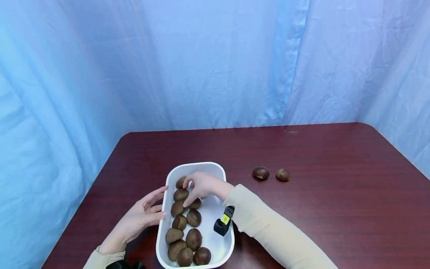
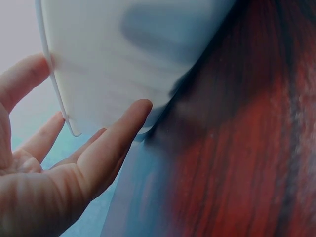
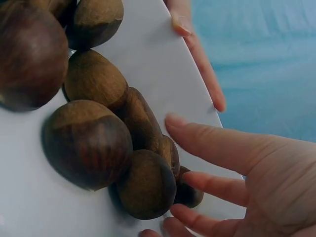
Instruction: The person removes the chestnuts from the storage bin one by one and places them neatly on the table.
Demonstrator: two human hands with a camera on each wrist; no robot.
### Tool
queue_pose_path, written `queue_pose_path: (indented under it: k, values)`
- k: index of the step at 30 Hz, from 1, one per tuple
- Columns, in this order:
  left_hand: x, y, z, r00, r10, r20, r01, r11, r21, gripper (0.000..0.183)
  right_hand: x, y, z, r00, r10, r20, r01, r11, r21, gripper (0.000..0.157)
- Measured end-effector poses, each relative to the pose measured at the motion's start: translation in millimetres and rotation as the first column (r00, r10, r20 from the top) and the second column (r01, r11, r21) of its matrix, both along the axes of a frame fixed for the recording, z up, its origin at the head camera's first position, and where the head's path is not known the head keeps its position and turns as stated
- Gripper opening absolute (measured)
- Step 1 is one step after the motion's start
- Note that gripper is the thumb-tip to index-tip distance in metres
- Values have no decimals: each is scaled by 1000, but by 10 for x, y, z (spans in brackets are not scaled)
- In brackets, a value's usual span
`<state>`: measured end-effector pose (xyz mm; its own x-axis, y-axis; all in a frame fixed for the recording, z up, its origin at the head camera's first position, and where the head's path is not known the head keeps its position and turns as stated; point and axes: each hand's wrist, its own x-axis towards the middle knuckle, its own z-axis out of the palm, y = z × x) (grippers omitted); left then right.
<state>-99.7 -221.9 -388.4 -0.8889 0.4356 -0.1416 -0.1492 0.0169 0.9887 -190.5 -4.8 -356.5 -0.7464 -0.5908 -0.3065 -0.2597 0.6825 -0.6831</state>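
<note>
At least eleven round brown chestnuts [image 1: 193, 239] in one white rectangular plastic box [image 1: 218, 244]; two outside.
My unclenched left hand [image 1: 141, 216] touches it; my right hand [image 1: 203, 185] reaches in, fingers loose.

Right hand [image 1: 204, 186]: it is partly covering a chestnut [image 1: 196, 204] from my head view.
Yellow tag [image 1: 225, 219]: its marks are proving too small for me to read.
Left sleeve [image 1: 102, 258]: the bottom edge is cutting it off.
White tray [image 2: 94, 64]: my left-wrist view is cropping its top.
</note>
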Motion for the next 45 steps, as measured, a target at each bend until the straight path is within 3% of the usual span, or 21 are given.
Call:
queue_pose_path:
  k: [18, 28, 33, 39, 45]
  values:
    - [31, -24, -19, 1000, 2, -13, -2, 1000, 13, 70, 16, -40, -45, 997, -21, 74, 22, 1000, -10, 41]
    - [44, -45, -21, 1000, -5, -25, 6, 999, 32, 68, 51, -44, -36, 999, 17, 48, -19, 999, 39, 20]
    - [46, -46, -20, 1000, 0, -19, 1, 1000, 24, 68, 64, -47, -40, 997, 17, 69, -21, 999, 45, 22]
    - [57, -56, -18, 1000, 5, -11, -5, 1000, 11, 69, 66, -36, -45, 996, 18, 84, -18, 1000, -3, 18]
    - [60, -66, -16, 1000, 8, -6, -8, 1000, 7, 70, 57, -37, -33, 993, 6, 121, 12, 989, -145, 14]
